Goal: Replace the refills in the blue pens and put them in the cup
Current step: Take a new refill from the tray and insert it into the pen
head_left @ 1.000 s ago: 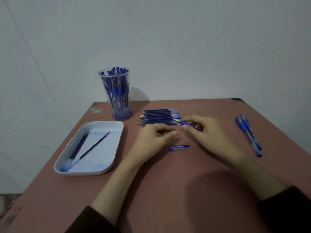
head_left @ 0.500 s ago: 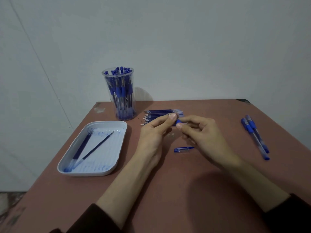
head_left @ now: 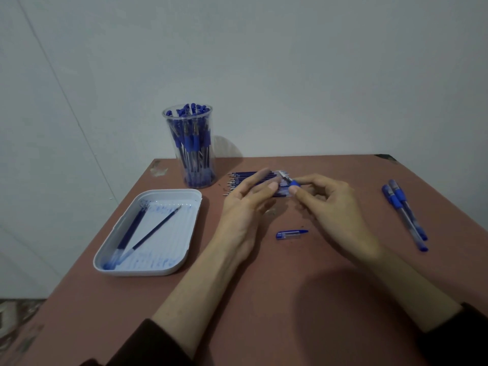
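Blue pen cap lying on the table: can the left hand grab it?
Probably yes. The small blue and clear plastic pen cap lies alone on the brown table, close beside the left hand, with nothing between them.

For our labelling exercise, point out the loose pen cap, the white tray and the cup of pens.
pen cap (head_left: pixel 291 234): head view, on its clear middle.
white tray (head_left: pixel 171 239): head view, on its bare floor.
cup (head_left: pixel 194 154): head view, on its clear side wall.

Reddish-brown table (head_left: pixel 264 299) against plain grey wall (head_left: pixel 290 75)
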A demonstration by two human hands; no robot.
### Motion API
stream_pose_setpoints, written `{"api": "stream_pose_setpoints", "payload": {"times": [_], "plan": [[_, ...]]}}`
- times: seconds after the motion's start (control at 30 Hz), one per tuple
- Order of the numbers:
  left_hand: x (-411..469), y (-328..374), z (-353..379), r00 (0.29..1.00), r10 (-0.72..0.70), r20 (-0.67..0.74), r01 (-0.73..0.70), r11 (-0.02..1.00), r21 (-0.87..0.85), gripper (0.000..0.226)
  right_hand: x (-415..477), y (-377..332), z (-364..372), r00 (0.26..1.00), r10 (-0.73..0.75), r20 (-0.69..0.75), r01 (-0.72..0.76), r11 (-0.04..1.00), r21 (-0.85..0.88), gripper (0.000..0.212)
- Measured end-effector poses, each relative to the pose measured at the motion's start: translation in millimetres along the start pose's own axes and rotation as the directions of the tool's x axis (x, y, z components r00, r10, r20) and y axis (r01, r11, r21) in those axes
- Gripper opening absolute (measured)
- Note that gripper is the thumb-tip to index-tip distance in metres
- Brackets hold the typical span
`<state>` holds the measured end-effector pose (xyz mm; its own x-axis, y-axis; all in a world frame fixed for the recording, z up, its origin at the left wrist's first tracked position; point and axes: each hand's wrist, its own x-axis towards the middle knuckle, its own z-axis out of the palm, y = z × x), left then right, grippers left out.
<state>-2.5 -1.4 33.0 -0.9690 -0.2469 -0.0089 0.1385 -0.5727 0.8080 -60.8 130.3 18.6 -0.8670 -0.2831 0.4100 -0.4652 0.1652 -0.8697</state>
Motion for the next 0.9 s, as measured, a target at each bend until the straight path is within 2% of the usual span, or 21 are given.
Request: {"api": "stream_pose_setpoints", "payload": {"times": [0.13, 0.2, 0.27, 0.4, 0.5, 0.63, 0.73, 0.83, 0.9], "plan": [[0.6, -1.2, -0.1, 0.999, 0.017, 0.045, -0.018, 1.000, 0.013, 0.030, -3.2, -2.4, 1.3, 0.996, -0.019, 0.092, 0.020, 1.000, -0.006, 0.012], [0.7, -1.5, -0.6, 0.999, 0.054, 0.008, -0.054, 0.997, 0.054, 0.026, -4.1, -3.3, 1.9, 0.995, -0.040, 0.091, 0.043, 0.999, -0.025, 0.014], [-0.4, -2.3, -1.0, 0.995, 0.085, -0.049, -0.080, 0.992, 0.099, 0.022, -4.5, -3.9, 0.9, 0.992, -0.105, 0.075, 0.113, 0.987, -0.114, 0.016], [-1.8, -4.4, -0.5, 0.984, 0.121, -0.130, -0.091, 0.971, 0.220, 0.018, -6.5, -6.0, -1.7, 0.974, -0.205, 0.097, 0.226, 0.921, -0.318, 0.009], [-2.5, -6.1, -0.6, 0.977, 0.145, -0.156, -0.088, 0.941, 0.326, 0.023, -6.4, -3.2, -1.8, 0.954, -0.278, 0.111, 0.299, 0.850, -0.434, 0.009], [-1.1, -8.0, -2.7, 0.972, 0.150, -0.181, -0.066, 0.913, 0.402, 0.019, -6.7, -2.6, -1.8, 0.927, -0.358, 0.113, 0.363, 0.780, -0.509, 0.010], [0.8, -9.4, -5.3, 0.965, 0.195, -0.176, -0.092, 0.879, 0.468, 0.017, -7.2, -4.4, -2.7, 0.921, -0.366, 0.132, 0.376, 0.752, -0.542, 0.009], [2.1, -8.0, -6.6, 0.968, 0.208, -0.140, -0.112, 0.859, 0.500, 0.018, -7.1, -4.4, -2.8, 0.948, -0.299, 0.113, 0.316, 0.823, -0.472, 0.009], [1.3, -4.9, -4.7, 0.991, 0.114, -0.074, -0.080, 0.931, 0.357, 0.013, -5.2, -3.7, -3.4, 0.977, -0.199, 0.078, 0.214, 0.906, -0.365, 0.009]]}}
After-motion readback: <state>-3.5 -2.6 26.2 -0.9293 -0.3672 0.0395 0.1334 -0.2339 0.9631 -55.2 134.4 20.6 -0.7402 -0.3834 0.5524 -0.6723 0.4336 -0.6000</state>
